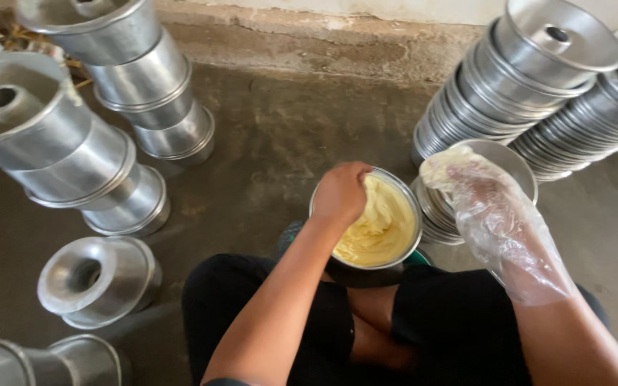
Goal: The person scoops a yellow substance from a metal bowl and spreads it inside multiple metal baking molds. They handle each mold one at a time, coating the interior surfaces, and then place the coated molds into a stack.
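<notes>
Our bare left hand [340, 191] is clenched on the rim of the batter tin [380, 221], which sits between our knees. Gloved right hand [482, 200] hovers released over a short pan stack [516, 163]. Tube pans [538, 64] stacked around on the floor [287, 136].

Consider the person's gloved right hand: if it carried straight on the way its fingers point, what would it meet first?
Probably the leaning stack of ring moulds beyond the right hand; the fingers point up-left, though depth is unclear.
</notes>
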